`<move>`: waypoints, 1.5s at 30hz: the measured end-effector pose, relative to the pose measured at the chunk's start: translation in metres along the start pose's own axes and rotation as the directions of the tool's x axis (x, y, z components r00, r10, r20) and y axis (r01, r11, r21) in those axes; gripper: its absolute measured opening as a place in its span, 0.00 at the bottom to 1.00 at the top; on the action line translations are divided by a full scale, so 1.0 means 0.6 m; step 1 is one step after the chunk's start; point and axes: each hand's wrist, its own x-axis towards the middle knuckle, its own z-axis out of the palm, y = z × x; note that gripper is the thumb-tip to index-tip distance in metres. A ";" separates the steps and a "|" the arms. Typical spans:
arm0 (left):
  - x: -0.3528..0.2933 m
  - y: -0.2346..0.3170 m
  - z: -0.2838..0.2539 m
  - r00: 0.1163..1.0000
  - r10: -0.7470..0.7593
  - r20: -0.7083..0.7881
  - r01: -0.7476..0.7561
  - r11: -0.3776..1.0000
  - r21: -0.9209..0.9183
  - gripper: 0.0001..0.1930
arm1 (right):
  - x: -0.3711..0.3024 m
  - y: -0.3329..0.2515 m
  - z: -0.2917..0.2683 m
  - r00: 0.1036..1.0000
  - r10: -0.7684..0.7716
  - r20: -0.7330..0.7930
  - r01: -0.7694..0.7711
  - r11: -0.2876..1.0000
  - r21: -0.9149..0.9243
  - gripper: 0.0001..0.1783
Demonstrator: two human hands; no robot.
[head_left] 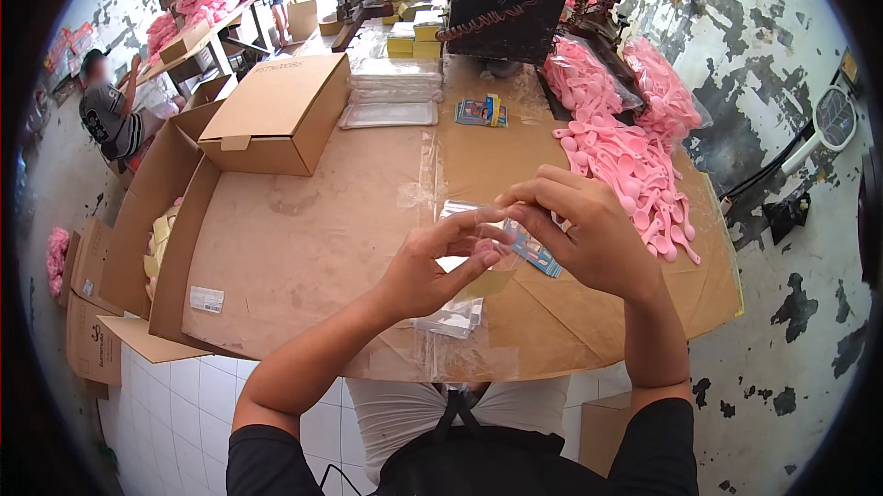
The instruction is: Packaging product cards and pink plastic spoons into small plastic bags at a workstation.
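Note:
Both my hands meet above the cardboard-covered table. My left hand point(441, 262) is closed around a clear plastic piece point(501, 262), thumb on the near side; its exact shape is hard to make out. A touch of pink shows by the left fingertips, and pale yellow lies just below them. My right hand point(589, 229) pinches at the top of the same plastic, its fingers bent and pressed together. Under the right hand lie blue printed cards point(536, 252). Clear plastic sleeves point(452, 319) lie just in front of my left wrist.
A heap of pink spoons point(635, 179) spreads at the right, with filled bags point(667, 87) behind. A closed carton point(276, 114) and stacked clear trays point(391, 96) stand at the back left. A dark machine box point(509, 1) rises at the far side. A person point(115, 110) sits far left.

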 end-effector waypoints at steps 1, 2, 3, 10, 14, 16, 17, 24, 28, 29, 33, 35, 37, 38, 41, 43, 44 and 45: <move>-0.001 0.004 -0.001 1.000 -0.002 -0.003 0.002 1.000 -0.002 0.24 | 0.001 0.001 0.005 1.000 0.000 0.004 0.000 1.000 0.001 0.06; -0.002 0.010 -0.003 0.996 -0.088 0.021 0.089 0.995 -0.044 0.24 | 0.003 0.002 0.012 0.996 -0.015 -0.092 0.011 0.999 -0.040 0.06; -0.002 0.014 -0.005 0.984 -0.169 0.049 0.173 0.981 -0.083 0.23 | 0.004 0.004 0.017 0.982 -0.036 -0.187 0.021 0.996 -0.084 0.07; -0.007 0.003 0.006 0.984 -0.156 -0.083 0.135 0.967 -0.215 0.22 | 0.000 0.017 0.057 0.939 -0.312 -0.146 0.207 0.850 -0.485 0.11; -0.014 -0.004 0.003 0.987 -0.150 -0.055 0.152 0.988 0.032 0.24 | 0.006 0.022 0.071 0.928 -0.368 -0.063 0.247 0.733 -0.634 0.14; -0.011 -0.004 0.004 0.988 -0.138 -0.064 0.143 0.988 0.065 0.24 | 0.006 0.024 0.071 0.926 -0.378 -0.013 0.267 0.679 -0.684 0.15; -0.009 -0.008 0.003 0.990 -0.133 -0.044 0.138 0.982 0.128 0.24 | 0.007 0.028 0.074 0.922 -0.387 0.019 0.281 0.634 -0.721 0.14; -0.001 0.003 0.001 0.981 -0.188 0.053 0.176 0.968 0.182 0.27 | 0.011 0.098 0.022 0.946 -0.038 -0.323 -0.040 0.972 -0.233 0.06; 0.001 -0.021 0.003 0.976 -0.218 -0.014 0.216 0.973 -0.081 0.26 | -0.055 0.105 -0.066 0.924 0.382 0.029 -0.353 0.820 0.449 0.04; 0.004 -0.022 0.001 0.973 -0.233 -0.007 0.232 0.970 -0.075 0.25 | -0.058 0.096 -0.061 0.925 0.379 0.036 -0.354 0.822 0.446 0.04; 0.000 -0.012 0.006 0.961 -0.270 0.065 0.272 0.962 -0.026 0.26 | -0.055 0.056 0.013 0.972 -0.061 -0.228 0.017 0.981 -0.192 0.10; -0.002 -0.011 0.008 0.962 -0.263 0.067 0.262 0.965 0.020 0.26 | -0.048 0.050 0.043 0.944 -0.243 -0.221 0.136 0.902 -0.411 0.13; -0.005 -0.012 0.010 0.965 -0.255 0.064 0.251 0.966 0.066 0.27 | -0.040 0.043 0.061 0.917 -0.355 -0.181 0.204 0.808 -0.554 0.14; -0.007 -0.015 0.011 0.976 -0.216 0.030 0.212 0.972 0.101 0.28 | -0.040 0.042 0.065 0.916 -0.355 -0.185 0.201 0.808 -0.554 0.14; -0.008 -0.012 0.012 0.986 -0.168 -0.007 0.167 0.972 0.162 0.30 | -0.035 0.046 0.074 0.915 -0.364 -0.172 0.208 0.794 -0.572 0.14; -0.008 -0.012 0.012 0.987 -0.162 -0.007 0.160 0.970 0.184 0.30 | -0.032 0.050 0.078 0.911 -0.381 -0.159 0.221 0.774 -0.593 0.13; -0.008 -0.013 0.012 0.986 -0.168 0.001 0.164 0.967 0.195 0.30 | -0.030 0.053 0.079 0.911 -0.382 -0.157 0.223 0.774 -0.592 0.13; -0.008 -0.015 0.011 0.985 -0.174 0.009 0.168 0.964 0.206 0.29 | -0.027 0.056 0.080 0.918 -0.340 -0.203 0.190 0.827 -0.528 0.11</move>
